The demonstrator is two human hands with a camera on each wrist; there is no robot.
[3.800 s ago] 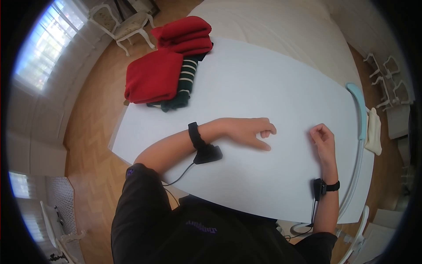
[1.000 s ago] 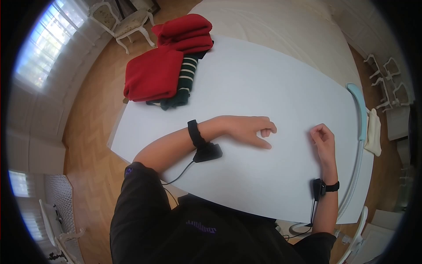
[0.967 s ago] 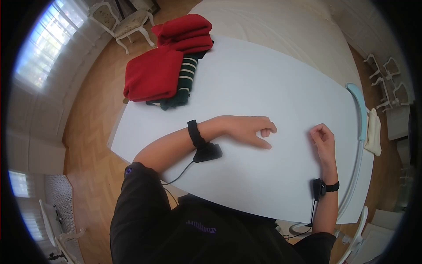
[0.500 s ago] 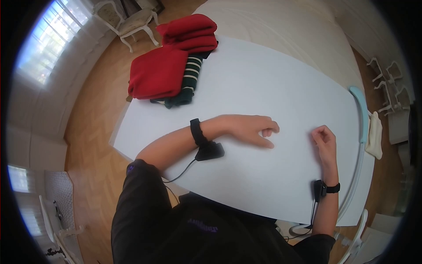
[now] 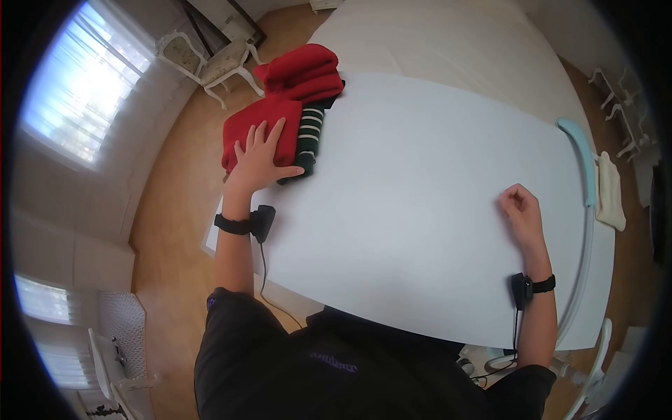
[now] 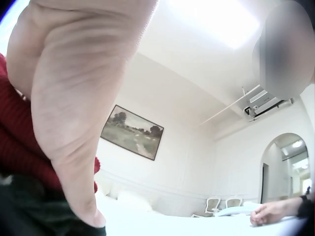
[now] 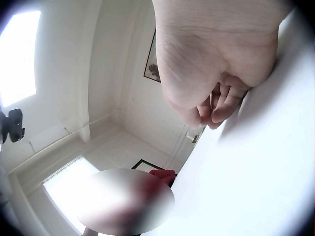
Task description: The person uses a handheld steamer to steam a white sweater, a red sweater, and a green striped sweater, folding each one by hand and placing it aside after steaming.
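My left hand (image 5: 257,166) lies spread over a folded red knit garment (image 5: 280,108), fingers pointing away from me. Its thumb reaches across to a dark green garment with cream stripes (image 5: 309,129) under the red one. In the left wrist view, the palm (image 6: 78,98) overlaps the red knit (image 6: 19,142), with dark green cloth (image 6: 34,209) lower down. Behind sits a second folded red garment (image 5: 304,73). Far to the right, my right hand (image 5: 523,210) rests on the white tabletop (image 5: 406,210), fingers loosely curled and holding nothing.
Along the table's right side runs a long curved pale-blue and white piece (image 5: 582,164). Beside it is a folded cream cloth (image 5: 610,192). A broad cream-covered surface (image 5: 448,42) adjoins the far edge. A cable (image 5: 264,269) hangs from the left wrist camera.
My left hand has swung from the middle of the table leftward onto the red garment, its fingers now spread. The right hand keeps its place, and the head view has shifted slightly.
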